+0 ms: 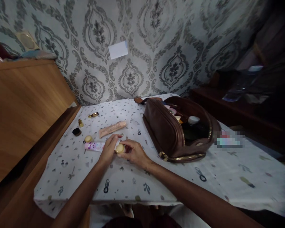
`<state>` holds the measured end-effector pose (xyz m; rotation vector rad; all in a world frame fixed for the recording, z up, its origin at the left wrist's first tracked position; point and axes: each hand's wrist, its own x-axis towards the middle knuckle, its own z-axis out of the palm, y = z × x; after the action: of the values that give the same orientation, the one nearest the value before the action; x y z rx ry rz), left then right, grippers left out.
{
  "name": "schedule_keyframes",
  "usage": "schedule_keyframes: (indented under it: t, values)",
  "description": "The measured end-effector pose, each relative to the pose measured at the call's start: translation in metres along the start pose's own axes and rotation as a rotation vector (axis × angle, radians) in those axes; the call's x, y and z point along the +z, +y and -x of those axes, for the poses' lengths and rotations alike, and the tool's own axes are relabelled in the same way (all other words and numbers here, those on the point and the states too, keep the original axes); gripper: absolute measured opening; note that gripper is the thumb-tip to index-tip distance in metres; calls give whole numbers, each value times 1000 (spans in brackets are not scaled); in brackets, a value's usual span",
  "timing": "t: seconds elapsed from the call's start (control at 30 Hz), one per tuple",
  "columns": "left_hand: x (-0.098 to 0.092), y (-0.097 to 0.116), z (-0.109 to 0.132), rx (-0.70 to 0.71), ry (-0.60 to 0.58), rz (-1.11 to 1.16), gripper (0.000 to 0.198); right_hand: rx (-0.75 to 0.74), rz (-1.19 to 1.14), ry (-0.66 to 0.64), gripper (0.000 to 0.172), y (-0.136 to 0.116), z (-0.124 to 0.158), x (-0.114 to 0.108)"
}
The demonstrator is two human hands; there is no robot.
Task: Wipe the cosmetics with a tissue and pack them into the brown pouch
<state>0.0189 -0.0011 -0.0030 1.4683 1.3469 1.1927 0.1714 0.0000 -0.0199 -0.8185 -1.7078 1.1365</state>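
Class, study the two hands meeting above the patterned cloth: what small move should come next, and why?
Perhaps the right hand should gently turn the round yellow piece while the left hand steadies it: both hands meet there, the right thumb and a finger sit at its edge, and its underside is hidden.

The light is dim, the right edge dark, blurred and stretched.
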Motion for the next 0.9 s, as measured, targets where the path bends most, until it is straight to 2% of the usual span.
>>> schedule_keyframes:
  t: [0.1, 0.27, 0.43, 0.53, 0.67, 0.8, 0.9]
  values:
    - [3, -7, -1, -76, 27, 134, 47, 88, -118, 14, 44, 1, -1, 0]
    - [8, -9, 2, -211, 22, 352, 49, 95, -197, 79, 39, -1, 2, 1]
    - [7, 3, 9, -292, -70, 514, 49, 83, -29, 150, 39, -3, 4, 1]
    - [7, 8, 11, -306, -84, 517, 52, 34, 78, 197, 41, -3, 4, 0]
    - [8, 7, 13, -276, -89, 471, 53, -34, 200, 182, 40, -4, 5, -1]
    - [6, 2, 14, -182, -65, 292, 46, -53, 223, 123, 39, -4, 8, -1]
    - [4, 0, 15, -192, -45, 214, 48, -65, 231, 126, 38, -3, 9, -1]
